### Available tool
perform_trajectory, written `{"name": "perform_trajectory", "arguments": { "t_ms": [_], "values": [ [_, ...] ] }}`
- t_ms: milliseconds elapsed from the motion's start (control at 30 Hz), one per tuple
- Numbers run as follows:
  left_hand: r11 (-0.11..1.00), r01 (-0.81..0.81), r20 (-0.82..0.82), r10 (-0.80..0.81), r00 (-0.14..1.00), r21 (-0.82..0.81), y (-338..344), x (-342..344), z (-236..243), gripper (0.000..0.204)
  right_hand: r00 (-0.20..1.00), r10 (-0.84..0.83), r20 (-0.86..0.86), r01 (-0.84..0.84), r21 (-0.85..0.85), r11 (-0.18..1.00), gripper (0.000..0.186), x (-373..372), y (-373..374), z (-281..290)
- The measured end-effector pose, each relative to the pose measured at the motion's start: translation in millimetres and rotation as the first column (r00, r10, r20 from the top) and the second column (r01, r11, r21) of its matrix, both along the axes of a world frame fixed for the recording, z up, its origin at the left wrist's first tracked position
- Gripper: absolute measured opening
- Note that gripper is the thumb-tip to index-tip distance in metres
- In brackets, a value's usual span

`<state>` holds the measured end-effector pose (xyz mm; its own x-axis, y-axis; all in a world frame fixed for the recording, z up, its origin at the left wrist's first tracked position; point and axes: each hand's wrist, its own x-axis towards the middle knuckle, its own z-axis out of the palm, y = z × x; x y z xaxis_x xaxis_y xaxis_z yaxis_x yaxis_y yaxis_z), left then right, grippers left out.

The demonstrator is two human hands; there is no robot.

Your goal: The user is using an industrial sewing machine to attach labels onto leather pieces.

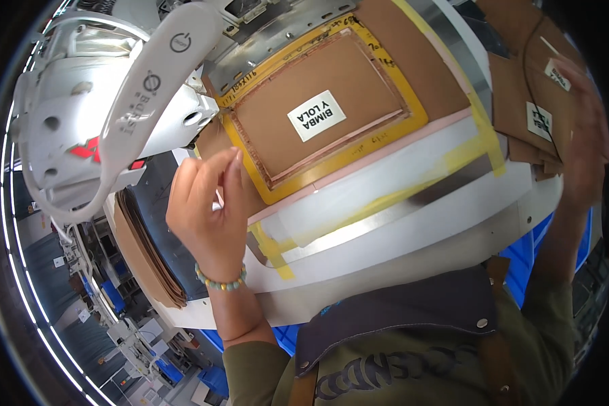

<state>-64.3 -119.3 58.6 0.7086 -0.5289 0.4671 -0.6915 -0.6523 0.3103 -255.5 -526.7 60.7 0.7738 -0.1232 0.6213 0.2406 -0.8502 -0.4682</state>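
Observation:
My left hand [208, 193], with a beaded bracelet on the wrist, hovers beside the left corner of a yellow frame [407, 111]. Its fingers are curled and the thumb and fingertips come together; whatever may be between them is hidden. Inside the frame lies a flat brown panel [271, 145] bearing a white label [317, 116] with black lettering. Far to the right, my right hand [585, 139] is stretched out and slightly blurred, its fingers straight. It is over or next to brown pieces [511, 101] with similar white labels; contact is unclear.
A white sewing machine [68, 101] with a white ring lamp [159, 74] stands at the left. Stacked brown sheets [139, 250] lie below it. Yellow tape [379, 199] edges a clear strip before the frame. Blue bins [521, 260] show under the table edge.

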Motion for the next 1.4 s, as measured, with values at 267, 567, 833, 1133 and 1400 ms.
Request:
{"name": "perform_trajectory", "arguments": {
  "t_ms": [267,567,833,1133,1400],
  "values": [
    [1.000,0.009,0.020,-0.010,1.000,0.016,-5,8,-37,0.009,0.739,0.604,-0.300,-0.390,0.540,0.746,0.027,150,145,-42],
    [0.996,0.070,0.294,-0.083,0.952,0.052,8,-3,-21,0.011,0.457,0.832,-0.315,-0.260,0.847,0.464,0.031,189,197,-46],
    [0.999,-0.017,0.168,0.022,0.986,-0.031,8,-3,-25,0.011,0.505,0.842,-0.187,-0.327,0.862,0.387,0.033,207,206,-73],
    [0.991,-0.120,0.092,0.114,0.989,0.060,13,17,-22,0.008,0.556,0.776,-0.298,-0.264,0.822,0.505,0.029,249,217,-79],
    [0.950,-0.313,-0.017,0.313,0.950,-0.010,-4,32,-33,0.014,0.680,0.601,-0.419,-0.442,0.420,0.793,0.022,279,229,-78]
  ]
}}
